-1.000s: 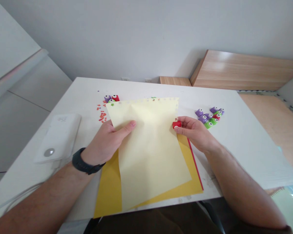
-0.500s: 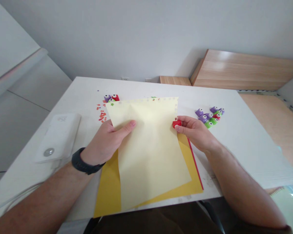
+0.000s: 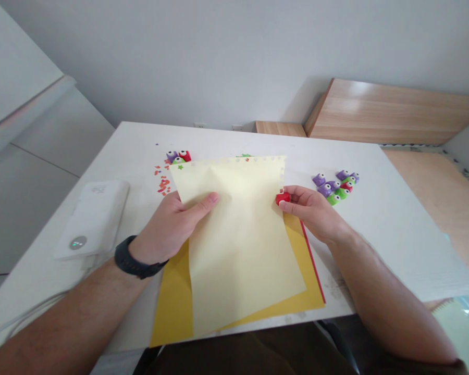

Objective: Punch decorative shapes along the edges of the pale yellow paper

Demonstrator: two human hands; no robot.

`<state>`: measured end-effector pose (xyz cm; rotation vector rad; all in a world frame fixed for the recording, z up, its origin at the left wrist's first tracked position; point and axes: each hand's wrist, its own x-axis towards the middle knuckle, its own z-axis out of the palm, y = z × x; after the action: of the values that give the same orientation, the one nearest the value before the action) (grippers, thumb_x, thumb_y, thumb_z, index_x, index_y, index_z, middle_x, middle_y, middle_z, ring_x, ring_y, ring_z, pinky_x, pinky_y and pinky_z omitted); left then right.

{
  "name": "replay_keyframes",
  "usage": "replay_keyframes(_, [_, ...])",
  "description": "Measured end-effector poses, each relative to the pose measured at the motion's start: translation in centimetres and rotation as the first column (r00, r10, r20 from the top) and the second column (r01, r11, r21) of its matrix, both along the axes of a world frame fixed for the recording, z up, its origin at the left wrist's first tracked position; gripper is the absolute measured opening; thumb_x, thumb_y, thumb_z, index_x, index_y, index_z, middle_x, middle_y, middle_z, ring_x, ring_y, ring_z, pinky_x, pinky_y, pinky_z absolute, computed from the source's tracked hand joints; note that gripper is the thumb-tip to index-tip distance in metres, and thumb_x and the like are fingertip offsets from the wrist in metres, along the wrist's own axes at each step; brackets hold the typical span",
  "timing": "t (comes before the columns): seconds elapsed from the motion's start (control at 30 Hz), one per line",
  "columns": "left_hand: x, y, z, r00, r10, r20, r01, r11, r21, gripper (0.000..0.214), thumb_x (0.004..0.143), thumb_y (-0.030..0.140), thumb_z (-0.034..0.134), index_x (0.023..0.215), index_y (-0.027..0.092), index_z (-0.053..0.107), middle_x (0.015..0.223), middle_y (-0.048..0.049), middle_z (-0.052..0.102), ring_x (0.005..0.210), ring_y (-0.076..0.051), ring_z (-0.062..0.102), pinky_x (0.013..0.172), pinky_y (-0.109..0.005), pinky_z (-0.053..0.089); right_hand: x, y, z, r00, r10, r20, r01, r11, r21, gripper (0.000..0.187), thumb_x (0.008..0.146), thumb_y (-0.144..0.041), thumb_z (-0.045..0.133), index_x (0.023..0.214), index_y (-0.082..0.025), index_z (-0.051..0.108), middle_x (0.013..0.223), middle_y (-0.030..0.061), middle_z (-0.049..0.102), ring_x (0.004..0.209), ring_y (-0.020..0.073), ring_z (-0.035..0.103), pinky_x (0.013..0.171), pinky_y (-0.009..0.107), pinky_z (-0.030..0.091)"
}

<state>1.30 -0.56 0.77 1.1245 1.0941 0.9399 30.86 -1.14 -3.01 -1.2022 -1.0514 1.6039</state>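
Observation:
My left hand (image 3: 172, 224) pinches the left edge of a pale yellow sheet of paper (image 3: 238, 234), thumb on top. My right hand (image 3: 312, 211) is closed on a small red paper punch (image 3: 282, 198) set on the sheet's right edge. Small holes run along the sheet's top edge and down its upper right side. Under it lie a darker yellow sheet (image 3: 175, 302) and a red sheet (image 3: 312, 263), of which only a thin edge shows. A black watch sits on my left wrist.
A cluster of purple, green and red punches (image 3: 336, 186) lies right of my right hand. More punches (image 3: 179, 156) and red paper scraps (image 3: 163, 183) lie behind the sheet on the white table (image 3: 394, 229). A white device (image 3: 91, 219) with a cable rests at left. Wooden furniture (image 3: 391, 112) stands behind.
Both hands and the sheet have stayed almost still; the paper's top right corner has shifted slightly.

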Motion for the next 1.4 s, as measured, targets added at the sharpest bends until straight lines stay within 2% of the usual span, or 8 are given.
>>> replay_keyframes(0.23, [-0.25,-0.02,-0.61,1.000,-0.001,0.004,0.001,0.999,0.046,0.052,0.087,0.049,0.081,0.133,0.026,0.072,0.145,-0.0065,0.068,0.129,-0.036,0.067,0.109,-0.051,0.057,0.05,0.03,-0.03,1.000,-0.015,0.008,0.015,1.000,0.011,0.036,0.079,-0.034,0.090,0.111,-0.023,0.075,0.105,0.0044,0.078,0.090,0.0175,0.070,0.085,0.034,0.054])
replay_keyframes(0.4, [-0.11,-0.01,-0.18,1.000,-0.008,-0.001,0.008,1.000,0.008,0.053,0.086,0.048,0.082,0.133,0.026,0.072,0.145,-0.0074,0.068,0.129,-0.037,0.067,0.106,-0.052,0.059,-0.06,-0.01,0.13,1.000,0.013,0.024,-0.014,1.000,0.025,0.036,0.080,-0.035,0.089,0.110,-0.022,0.075,0.105,0.0038,0.077,0.090,0.0168,0.070,0.088,0.034,0.054])
replay_keyframes(0.67, [-0.11,-0.07,-0.20,1.000,-0.004,0.000,0.004,1.000,0.027,0.046,0.087,0.045,0.082,0.127,0.024,0.074,0.142,-0.0071,0.070,0.127,-0.037,0.068,0.106,-0.050,0.059,-0.16,-0.06,0.42,0.998,0.035,0.044,-0.035,0.999,0.017,0.038,0.079,-0.035,0.090,0.111,-0.022,0.074,0.108,0.0053,0.078,0.094,0.0191,0.071,0.092,0.037,0.054])
replay_keyframes(0.8, [-0.10,-0.10,-0.10,1.000,0.001,0.006,-0.001,1.000,0.006,0.044,0.086,0.045,0.083,0.124,0.025,0.075,0.139,-0.0070,0.072,0.123,-0.036,0.070,0.102,-0.050,0.061,-0.13,0.01,0.18,0.997,0.018,0.071,-0.021,0.999,0.041,0.036,0.076,-0.032,0.091,0.107,-0.022,0.076,0.101,0.0033,0.078,0.090,0.0173,0.070,0.091,0.035,0.054])
replay_keyframes(1.0, [-0.01,-0.18,0.16,1.000,-0.008,-0.027,0.008,1.000,0.013,0.049,0.084,0.051,0.083,0.125,0.025,0.076,0.134,-0.0077,0.074,0.123,-0.038,0.070,0.102,-0.052,0.062,-0.23,0.05,0.16,0.997,-0.019,0.068,0.018,1.000,0.011,0.041,0.071,-0.034,0.095,0.106,-0.022,0.076,0.102,0.0047,0.079,0.090,0.0185,0.071,0.092,0.038,0.054])
replay_keyframes(1.2, [-0.13,-0.22,-0.26,1.000,0.009,-0.015,-0.008,1.000,0.026,0.043,0.087,0.046,0.081,0.124,0.025,0.076,0.138,-0.0064,0.072,0.126,-0.037,0.069,0.100,-0.049,0.063,-0.26,-0.13,0.57,0.998,-0.001,0.069,0.001,1.000,-0.006,0.036,0.074,-0.032,0.093,0.103,-0.021,0.076,0.100,0.0037,0.078,0.088,0.0173,0.070,0.087,0.035,0.054])
replay_keyframes(1.4, [-0.06,-0.17,0.21,0.999,0.008,-0.049,-0.007,1.000,0.020,0.048,0.083,0.050,0.083,0.124,0.026,0.076,0.137,-0.0071,0.073,0.124,-0.038,0.070,0.101,-0.052,0.062,-0.12,-0.17,0.46,0.997,0.007,0.078,-0.008,1.000,0.007,0.036,0.074,-0.034,0.092,0.105,-0.022,0.076,0.102,0.0036,0.078,0.088,0.0182,0.070,0.087,0.035,0.054])
